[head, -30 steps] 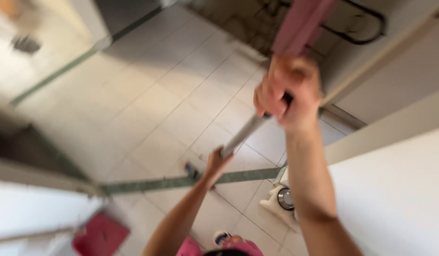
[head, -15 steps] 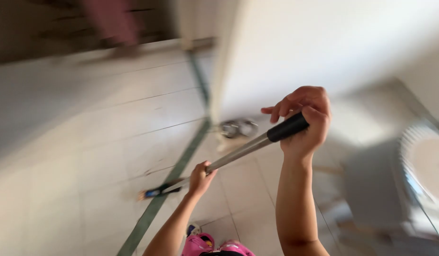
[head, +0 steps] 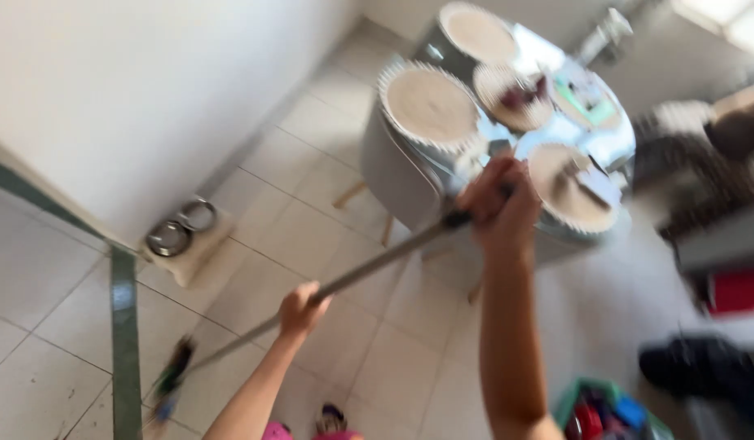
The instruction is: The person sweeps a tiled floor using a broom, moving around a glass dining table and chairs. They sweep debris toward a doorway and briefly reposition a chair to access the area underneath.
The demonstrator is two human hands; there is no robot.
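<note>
Left of the table (head: 613, 143), against the wall, two metal bowls (head: 181, 230) sit on a mat. The mop (head: 312, 297) slants from its head, low on the tiled floor (head: 312, 228) beyond the bowls, up toward the table. Left hand (head: 302, 310) grips the pole at mid-length. Right hand (head: 499, 204) is closed around the black top end, directly before the table. Image blurred.

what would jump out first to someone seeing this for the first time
A long metal pole cuts slantwise across the middle, gripped near its dark top end by the right hand and lower down by the left hand, with its blurred head down on the tiled floor at lower left. Behind the hands, at upper right, stands a round table set with pale round mats. Two metal bowls sit by the white wall at left.
</note>
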